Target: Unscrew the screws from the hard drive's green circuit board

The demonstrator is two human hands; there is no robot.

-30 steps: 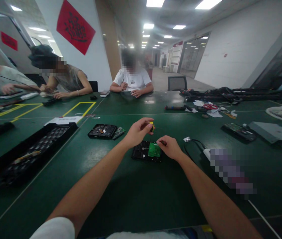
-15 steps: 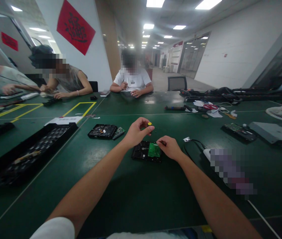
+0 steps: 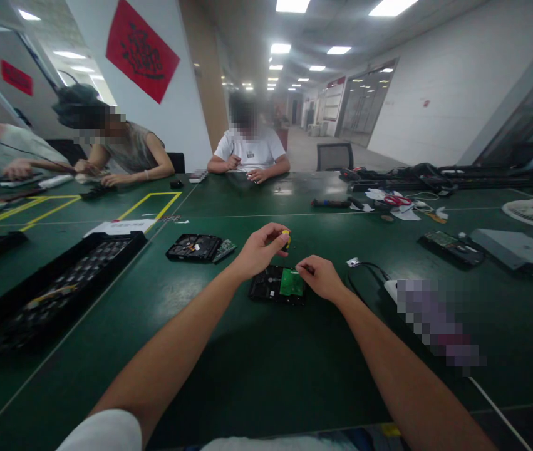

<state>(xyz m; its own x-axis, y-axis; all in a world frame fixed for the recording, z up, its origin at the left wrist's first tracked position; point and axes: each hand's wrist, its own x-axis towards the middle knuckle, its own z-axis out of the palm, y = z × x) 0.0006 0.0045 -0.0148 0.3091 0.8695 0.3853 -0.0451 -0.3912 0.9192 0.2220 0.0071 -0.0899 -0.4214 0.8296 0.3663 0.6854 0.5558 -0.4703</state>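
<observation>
A black hard drive (image 3: 262, 291) lies on the green table in front of me, its green circuit board (image 3: 291, 283) facing up. Over its far edge, my left hand (image 3: 263, 247) pinches a small yellow-ended screwdriver (image 3: 286, 237) between thumb and fingers; most of its length is hidden by the hand. My right hand (image 3: 322, 277) rests at the drive's right edge, thumb and forefinger pressed together by the board's upper corner. Whatever these fingertips hold, if anything, is too small to make out.
Left of the drive lie an opened hard drive (image 3: 193, 248) and a loose circuit board (image 3: 224, 250). A long black tray (image 3: 54, 294) stands further left. To the right are a cable plug (image 3: 353, 263), a power strip (image 3: 391, 288) and a grey box (image 3: 520, 250). Co-workers sit across the table.
The yellow end of the screwdriver has tilted and turned slightly in my left hand's fingers. My right hand and the hard drive have barely moved.
</observation>
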